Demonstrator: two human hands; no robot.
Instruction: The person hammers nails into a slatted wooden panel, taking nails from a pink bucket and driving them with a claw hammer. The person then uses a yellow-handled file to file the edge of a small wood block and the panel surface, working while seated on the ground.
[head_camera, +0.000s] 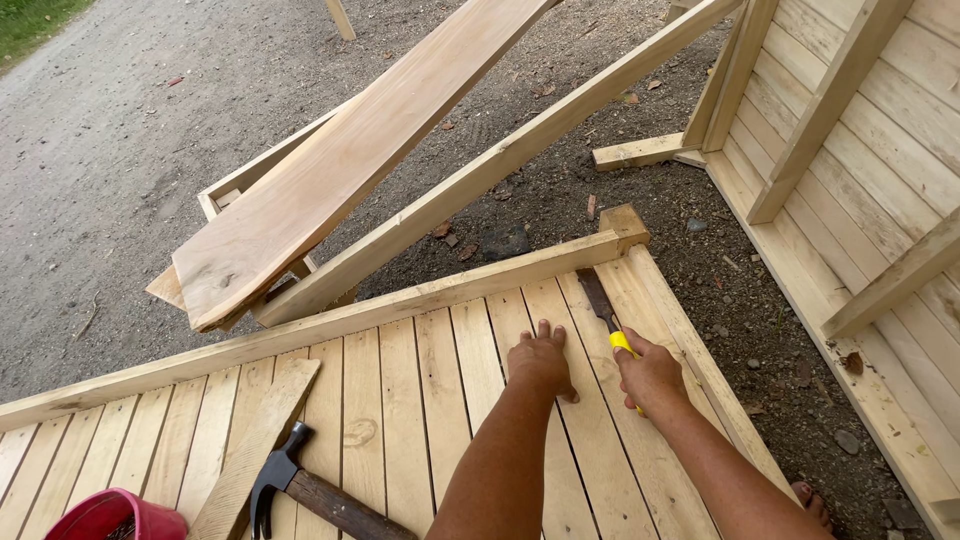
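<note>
Clenching a yellow-handled chisel (610, 322), the right hand (651, 373) keeps its grip tight, blade pointing ahead along the plank panel (400, 400). Just left of that grip, the left hand (542, 360) presses flat, released. Farther left lies a hammer (300, 485).

No packages, labels, signs or screens show anywhere near the fingers or elsewhere in the view.
</note>
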